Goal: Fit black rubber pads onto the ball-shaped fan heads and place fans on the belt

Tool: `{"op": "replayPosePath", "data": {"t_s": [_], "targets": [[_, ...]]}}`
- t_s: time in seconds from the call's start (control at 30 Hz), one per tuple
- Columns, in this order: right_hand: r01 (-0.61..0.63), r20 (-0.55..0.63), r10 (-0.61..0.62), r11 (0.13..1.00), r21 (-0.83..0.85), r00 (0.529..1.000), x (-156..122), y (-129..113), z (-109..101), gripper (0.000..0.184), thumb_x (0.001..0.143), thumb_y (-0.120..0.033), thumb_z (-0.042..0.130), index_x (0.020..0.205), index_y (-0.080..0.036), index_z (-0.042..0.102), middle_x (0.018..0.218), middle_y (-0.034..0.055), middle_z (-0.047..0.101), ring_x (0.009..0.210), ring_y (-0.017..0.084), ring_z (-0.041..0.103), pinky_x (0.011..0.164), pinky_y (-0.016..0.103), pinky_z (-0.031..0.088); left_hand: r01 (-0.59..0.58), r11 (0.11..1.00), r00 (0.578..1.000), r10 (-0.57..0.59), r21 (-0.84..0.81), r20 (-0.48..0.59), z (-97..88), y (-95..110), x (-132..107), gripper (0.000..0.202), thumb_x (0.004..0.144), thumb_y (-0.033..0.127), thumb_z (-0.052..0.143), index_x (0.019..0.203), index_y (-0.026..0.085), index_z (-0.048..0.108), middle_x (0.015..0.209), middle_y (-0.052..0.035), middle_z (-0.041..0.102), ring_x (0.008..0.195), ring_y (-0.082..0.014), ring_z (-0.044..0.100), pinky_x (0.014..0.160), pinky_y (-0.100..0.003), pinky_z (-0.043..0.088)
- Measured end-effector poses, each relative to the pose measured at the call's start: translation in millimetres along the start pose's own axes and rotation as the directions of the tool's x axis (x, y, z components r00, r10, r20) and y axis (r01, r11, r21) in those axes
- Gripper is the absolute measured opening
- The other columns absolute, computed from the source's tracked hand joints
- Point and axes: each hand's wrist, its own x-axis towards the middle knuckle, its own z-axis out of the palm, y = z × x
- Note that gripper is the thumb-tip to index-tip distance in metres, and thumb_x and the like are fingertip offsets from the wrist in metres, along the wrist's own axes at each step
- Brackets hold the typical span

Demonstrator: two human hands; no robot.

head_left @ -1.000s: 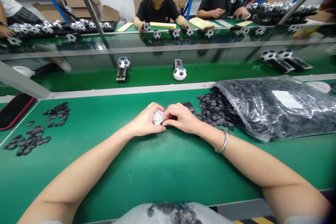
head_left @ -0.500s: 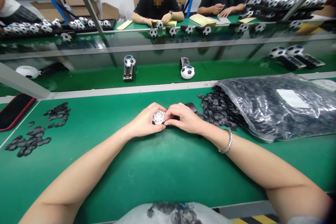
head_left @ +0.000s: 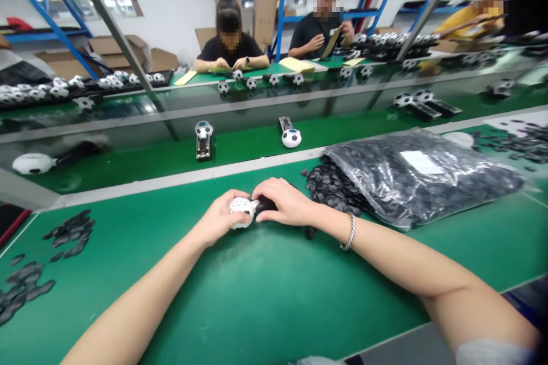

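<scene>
My left hand is closed round a small white ball-shaped part with a moulded pattern, held just above the green table. My right hand curls over a black piece joined to that ball, its fingers pressed onto it. A silver bracelet sits on my right wrist. Loose black patches spill from a clear plastic bag just right of my hands.
More black patches lie at the left. Two football-shaped gadgets ride the conveyor belt behind the table. Other people sit working across the line, with rows of finished footballs and cardboard boxes behind them.
The camera has tipped up and turned, showing more of the room. My hands stay together on the ball; the white part has turned, so its patterned face shows less.
</scene>
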Motion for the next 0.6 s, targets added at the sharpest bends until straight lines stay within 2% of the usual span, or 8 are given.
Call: {"op": "replayPosePath", "data": {"t_s": [0.07, 0.13, 0.2, 0.27, 0.33, 0.4, 0.5, 0.6], "targets": [[0.035, 0.052, -0.025, 0.977, -0.209, 0.998, -1.7, 9.8, -7.3, 0.055, 0.071, -0.033, 0.075, 0.115, -0.016, 0.048, 0.107, 0.0105, 0.056, 0.098, 0.027, 0.048, 0.084, 0.038, 0.033, 0.134, 0.944, 0.989, -0.148, -0.302, -0.021, -5.5, 0.9, 5.0, 0.033, 0.065, 0.026, 0.063, 0.095, 0.014, 0.055, 0.087, -0.0045, 0.059, 0.072, -0.0157, 0.057, 0.062, -0.027, 0.047], [0.020, 0.095, 0.010, 0.949, -0.316, 0.995, -0.6, 21.1, -11.5, 0.059, 0.071, -0.025, 0.073, 0.121, -0.014, 0.044, 0.105, 0.0123, 0.056, 0.095, 0.027, 0.050, 0.083, 0.039, 0.034, 0.178, 0.830, 0.974, -0.223, -0.529, -0.023, -9.6, 1.6, 9.6, 0.027, 0.073, 0.033, 0.058, 0.092, 0.015, 0.056, 0.088, -0.0055, 0.061, 0.073, -0.0166, 0.058, 0.062, -0.029, 0.049], [-0.057, 0.093, 0.085, 0.962, -0.267, 0.992, 6.5, 34.4, -12.8, 0.055, 0.071, -0.020, 0.070, 0.119, -0.014, 0.045, 0.102, 0.0106, 0.056, 0.093, 0.025, 0.052, 0.081, 0.035, 0.037, 0.144, 0.719, 0.977, -0.213, -0.679, -0.018, -11.5, 0.4, 13.6, 0.030, 0.079, 0.043, 0.051, 0.094, 0.017, 0.056, 0.095, -0.0067, 0.062, 0.082, -0.0185, 0.060, 0.069, -0.033, 0.052], [-0.232, 0.020, 0.238, 0.960, -0.155, 0.971, 21.9, 50.9, -13.2, 0.050, 0.071, -0.023, 0.068, 0.115, -0.015, 0.046, 0.104, 0.0080, 0.056, 0.093, 0.021, 0.053, 0.080, 0.029, 0.040, 0.083, 0.646, 0.983, -0.180, -0.759, -0.046, -11.0, -3.7, 17.0, 0.035, 0.082, 0.048, 0.046, 0.096, 0.017, 0.057, 0.103, -0.0080, 0.061, 0.094, -0.0192, 0.059, 0.081, -0.033, 0.050], [-0.433, -0.086, 0.426, 0.897, -0.093, 0.901, 45.2, 70.9, -13.6, 0.042, 0.076, -0.030, 0.062, 0.112, -0.013, 0.047, 0.104, 0.0083, 0.055, 0.091, 0.020, 0.054, 0.077, 0.026, 0.041, 0.057, 0.619, 0.983, -0.173, -0.783, -0.065, -8.7, -9.9, 19.4, 0.034, 0.083, 0.045, 0.047, 0.096, 0.016, 0.058, 0.107, -0.0096, 0.060, 0.102, -0.0194, 0.057, 0.087, -0.032, 0.048], [-0.574, -0.171, 0.555, 0.813, -0.097, 0.814, 72.5, 92.8, -13.3, 0.037, 0.084, -0.036, 0.050, 0.109, -0.009, 0.047, 0.102, 0.0122, 0.055, 0.089, 0.021, 0.054, 0.075, 0.028, 0.042, 0.044, 0.633, 0.987, -0.149, -0.773, -0.066, -5.2, -16.0, 19.8, 0.028, 0.081, 0.037, 0.054, 0.097, 0.015, 0.059, 0.108, -0.0100, 0.060, 0.102, -0.0196, 0.058, 0.088, -0.032, 0.047], [-0.708, -0.248, 0.669, 0.695, -0.127, 0.701, 108.4, 123.1, -10.1, 0.041, 0.086, -0.038, 0.045, 0.110, -0.005, 0.047, 0.109, 0.0198, 0.050, 0.099, 0.028, 0.049, 0.079, 0.034, 0.041, -0.003, 0.688, 0.995, -0.068, -0.725, -0.069, -0.2, -20.8, 17.5, 0.029, 0.076, 0.031, 0.063, 0.100, 0.016, 0.059, 0.107, -0.0096, 0.062, 0.098, -0.0197, 0.059, 0.087, -0.033, 0.046], [-0.802, -0.273, 0.755, 0.575, -0.160, 0.596, 125.5, 143.8, -8.9, 0.046, 0.085, -0.043, 0.046, 0.110, -0.005, 0.049, 0.114, 0.0231, 0.046, 0.106, 0.034, 0.044, 0.083, 0.043, 0.039, -0.027, 0.721, 0.996, -0.041, -0.692, -0.081, 2.6, -20.4, 14.7, 0.028, 0.075, 0.029, 0.066, 0.099, 0.016, 0.059, 0.105, -0.0095, 0.062, 0.094, -0.0192, 0.060, 0.085, -0.033, 0.046]]}}
